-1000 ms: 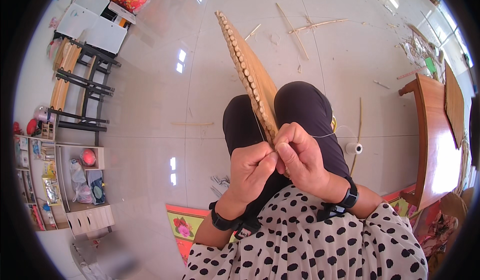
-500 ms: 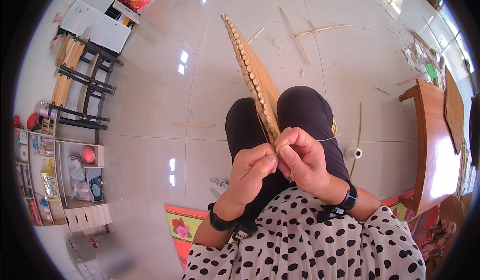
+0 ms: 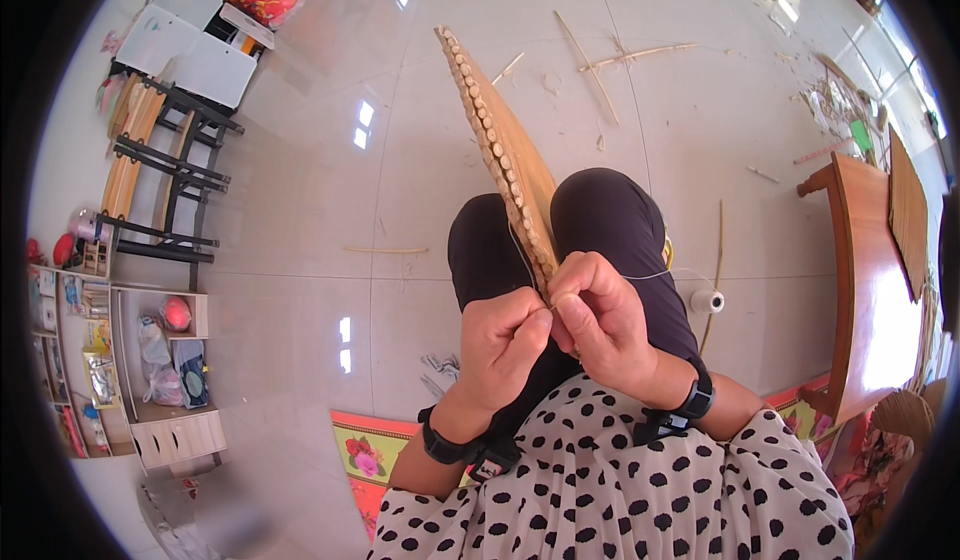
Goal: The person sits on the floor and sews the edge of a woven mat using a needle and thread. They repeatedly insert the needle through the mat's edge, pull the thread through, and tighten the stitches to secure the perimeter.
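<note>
A flat panel of tan stalks [image 3: 517, 140] stands on edge between my knees, with a row of round cut stalk ends along its upper edge. At its near end my left hand [image 3: 507, 343] is closed, thumb and forefinger pinched on a thin white thread [image 3: 520, 250]. Right beside it, my right hand [image 3: 603, 318] pinches the thread close to the panel's corner, its fingertips almost touching the left ones. A line of thread runs from the right hand to a white spool [image 3: 708, 302] on the floor. My fingers hide the exact spot where thread and panel meet.
Loose stalks [image 3: 590, 68] and scraps lie on the tiled floor ahead. A wooden bench [image 3: 850, 260] stands at the right, stacked folding frames [image 3: 175, 170] and a shelf unit [image 3: 160, 360] at the left. A floral mat [image 3: 360, 460] lies beneath me.
Both hands stay pinched at the panel's near end. The far tip of the panel has shifted slightly left, and the thread beside it bows out more loosely.
</note>
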### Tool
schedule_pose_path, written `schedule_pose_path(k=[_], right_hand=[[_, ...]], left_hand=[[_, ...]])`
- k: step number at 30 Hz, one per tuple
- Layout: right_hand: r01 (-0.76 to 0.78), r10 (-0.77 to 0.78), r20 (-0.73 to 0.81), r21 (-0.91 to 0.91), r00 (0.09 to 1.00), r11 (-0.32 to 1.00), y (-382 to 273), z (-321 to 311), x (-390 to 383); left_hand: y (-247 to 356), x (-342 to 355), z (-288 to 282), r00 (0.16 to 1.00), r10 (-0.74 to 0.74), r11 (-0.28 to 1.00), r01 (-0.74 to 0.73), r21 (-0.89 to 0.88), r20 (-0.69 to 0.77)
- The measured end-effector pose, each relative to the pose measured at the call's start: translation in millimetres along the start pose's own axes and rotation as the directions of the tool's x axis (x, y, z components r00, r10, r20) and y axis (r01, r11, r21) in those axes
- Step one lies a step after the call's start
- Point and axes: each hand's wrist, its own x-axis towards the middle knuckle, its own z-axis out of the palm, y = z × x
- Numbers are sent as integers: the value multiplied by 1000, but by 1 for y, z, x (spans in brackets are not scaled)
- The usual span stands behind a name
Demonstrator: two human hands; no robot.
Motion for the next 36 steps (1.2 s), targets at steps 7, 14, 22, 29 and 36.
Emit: schedule_pose_path(k=[7, 14, 22, 29, 36], right_hand=[[-22, 22, -5, -31, 1000, 999, 1, -2, 1], [-37, 38, 16, -63, 999, 997, 0, -5, 1], [-48, 47, 40, 7, 998, 999, 0, -5, 2], [-102, 93, 65, 153, 994, 983, -3, -3, 4], [-102, 96, 57, 125, 994, 987, -2, -1, 2]], left_hand=[[1, 3, 0, 1000, -18, 1000, 18, -25, 11], [6, 6, 2, 999, -38, 995, 40, -95, 16], [8, 6, -2, 994, -89, 992, 93, -83, 57], [1, 0, -10, 988, -113, 904, 146, -402, 104], [-2, -2, -7, 991, -99, 953, 120, -280, 86]])
